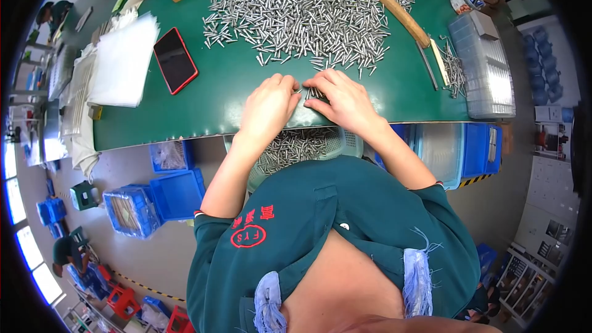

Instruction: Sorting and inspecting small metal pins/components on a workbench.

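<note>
A large heap of small silvery metal pins (302, 9) is spread over the green tabletop (228, 105). Close to the table's near edge, my left hand (270, 102) has its fingers curled and drawn together; a small glint shows at the fingertips, too small to make out. Just across from it, my right hand (343, 100) curves its fingers and thumb around several metal pins (316, 93) on the table. A narrow gap lies between the two hands. Below the edge, in front of my body, a pale green basket (353, 142) holds many more pins.
Curved wooden strips (394, 12) border the heap. A red-edged phone (176, 60) and white sheets (123, 65) lie at left. At right are longer metal pieces (454, 71) and stacked clear plastic trays (484, 68). Blue bins (179, 194) stand below the table.
</note>
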Tool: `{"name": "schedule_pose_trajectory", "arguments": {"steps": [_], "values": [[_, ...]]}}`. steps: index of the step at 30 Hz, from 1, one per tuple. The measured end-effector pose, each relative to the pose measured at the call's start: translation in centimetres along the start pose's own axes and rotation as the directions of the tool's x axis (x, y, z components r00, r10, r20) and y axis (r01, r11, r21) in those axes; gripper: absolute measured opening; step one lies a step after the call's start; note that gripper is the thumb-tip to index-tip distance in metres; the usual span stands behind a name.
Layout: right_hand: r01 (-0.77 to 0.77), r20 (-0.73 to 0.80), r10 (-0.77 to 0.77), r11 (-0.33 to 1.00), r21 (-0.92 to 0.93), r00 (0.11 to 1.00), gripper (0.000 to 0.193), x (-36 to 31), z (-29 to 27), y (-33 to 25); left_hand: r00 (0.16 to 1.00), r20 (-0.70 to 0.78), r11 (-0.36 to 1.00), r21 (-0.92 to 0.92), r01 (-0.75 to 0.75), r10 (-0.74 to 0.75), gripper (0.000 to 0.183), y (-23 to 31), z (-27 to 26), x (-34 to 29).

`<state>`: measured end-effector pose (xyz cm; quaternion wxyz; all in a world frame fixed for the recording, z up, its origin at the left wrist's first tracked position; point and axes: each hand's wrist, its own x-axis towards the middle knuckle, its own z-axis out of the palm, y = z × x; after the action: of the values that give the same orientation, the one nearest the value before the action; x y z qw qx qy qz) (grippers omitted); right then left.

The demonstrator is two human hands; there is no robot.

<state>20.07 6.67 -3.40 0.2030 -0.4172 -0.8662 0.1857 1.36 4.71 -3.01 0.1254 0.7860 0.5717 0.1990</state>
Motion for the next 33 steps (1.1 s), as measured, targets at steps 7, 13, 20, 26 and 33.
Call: {"name": "schedule_pose_trajectory", "arguments": {"steps": [7,13,20,26,33], "values": [[0.0,-0.044,0.0,1.0,0.004,0.999,0.034,-0.1,0.1,0.3,0.995,0.083,0.996,-0.055,0.068,-0.063,0.014,0.7,-0.1,-0.5],[0.043,-0.026,-0.045,0.998,-0.04,0.999,0.028,0.1,-0.2,-0.4,0.997,0.034,0.994,-0.086,0.067,-0.064,0.011,0.8,0.3,-1.3],[0.084,-0.048,-0.087,0.995,-0.062,0.995,0.018,-0.6,0.1,0.0,0.826,0.562,0.366,-0.762,0.534,-0.037,0.026,0.6,-0.5,-4.2],[0.097,0.057,-0.097,0.995,0.013,0.994,0.017,-2.5,-0.2,-0.9,0.711,0.696,-0.396,-0.628,0.67,0.099,0.042,1.1,4.1,-6.7],[0.126,0.077,-0.132,0.989,0.083,0.988,0.024,-4.0,-0.8,-2.0,0.711,0.674,-0.629,-0.466,0.622,0.203,0.028,1.0,6.1,-6.2]]}}
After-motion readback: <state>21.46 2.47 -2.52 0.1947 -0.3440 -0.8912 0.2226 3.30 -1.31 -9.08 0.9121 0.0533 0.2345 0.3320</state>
